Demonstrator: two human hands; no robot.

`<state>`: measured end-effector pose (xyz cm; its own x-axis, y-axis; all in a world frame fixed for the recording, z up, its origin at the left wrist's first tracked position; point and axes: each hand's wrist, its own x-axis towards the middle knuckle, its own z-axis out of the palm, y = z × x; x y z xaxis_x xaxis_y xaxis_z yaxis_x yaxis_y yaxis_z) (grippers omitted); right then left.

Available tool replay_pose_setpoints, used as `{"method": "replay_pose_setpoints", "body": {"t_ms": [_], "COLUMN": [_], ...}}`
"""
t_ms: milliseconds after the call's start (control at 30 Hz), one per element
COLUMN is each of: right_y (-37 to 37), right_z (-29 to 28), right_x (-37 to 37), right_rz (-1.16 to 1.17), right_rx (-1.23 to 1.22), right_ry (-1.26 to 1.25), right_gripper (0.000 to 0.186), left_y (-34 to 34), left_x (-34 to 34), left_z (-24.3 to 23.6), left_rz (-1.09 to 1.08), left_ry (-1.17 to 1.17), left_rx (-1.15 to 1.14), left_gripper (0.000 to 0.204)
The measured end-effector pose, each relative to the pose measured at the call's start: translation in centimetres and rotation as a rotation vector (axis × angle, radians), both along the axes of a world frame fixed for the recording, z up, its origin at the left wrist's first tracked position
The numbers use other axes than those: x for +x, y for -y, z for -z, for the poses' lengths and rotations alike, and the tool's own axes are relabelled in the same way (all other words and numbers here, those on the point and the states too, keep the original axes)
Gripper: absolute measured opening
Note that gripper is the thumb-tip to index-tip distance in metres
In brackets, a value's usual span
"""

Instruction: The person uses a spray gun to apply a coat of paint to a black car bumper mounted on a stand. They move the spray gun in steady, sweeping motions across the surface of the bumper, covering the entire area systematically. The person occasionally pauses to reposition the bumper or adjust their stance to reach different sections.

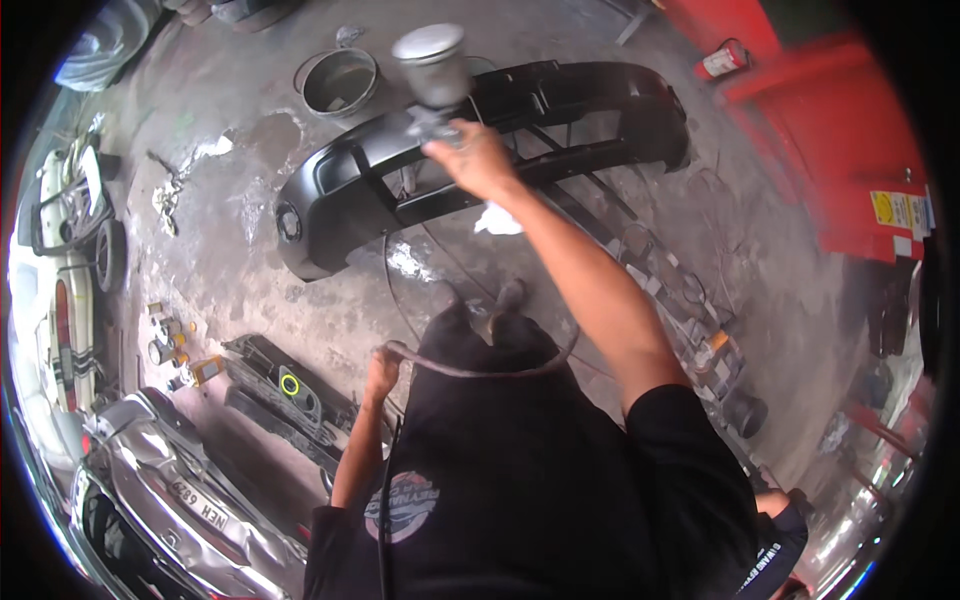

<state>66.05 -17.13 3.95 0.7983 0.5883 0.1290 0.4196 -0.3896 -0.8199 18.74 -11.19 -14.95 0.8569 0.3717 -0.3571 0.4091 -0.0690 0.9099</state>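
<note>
My right hand [478,160] is closed around a spray gun [434,72] with a metal cup on top, held out over a black car bumper [330,215]. The gun is smeared by motion, and I cannot tell whether its trigger is pressed. The bumper is raised off the floor and curves across the space in front of me. Low at my left side, my left hand [383,372] grips a hose [470,374] that loops across my front toward the right. Below my right wrist shows something white [498,220], partly hidden by the arm.
Behind the bumper stands a bucket [308,98]. Red panels [830,130] are at the far right. Several cans [165,348] and a dark car part [270,375] lie left, near a dented silver panel [190,480]. Another person [785,540] is close behind my right side.
</note>
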Motion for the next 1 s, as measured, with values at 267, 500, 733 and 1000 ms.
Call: {"method": "replay_pose_setpoints", "body": {"t_ms": [267,500,733,1000], "right_y": [2.8,21.0,25.2,10.5], "right_z": [-0.3,1.9,3.4,3.9], "right_x": [4.5,15.0,12.9,-4.8], "right_rz": [-0.051,0.582,0.797,0.221], "right_rx": [0.072,-0.147,-0.201,0.012], "right_ry": [-0.256,0.214,0.224,-0.074], "right_gripper": [0.038,0.038,0.035,0.048], "left_y": [0.6,1.3,0.3,-2.1], "left_x": [2.9,5.1,2.3,0.9], "left_z": [-2.7,-5.6,-4.1,-3.9], "left_rz": [-0.001,0.112,0.167,0.113], "left_ry": [-0.073,-0.261,-0.333,-0.331], "left_rx": [0.002,0.112,0.089,0.038], "left_gripper": [0.019,0.027,0.031,0.021]}}
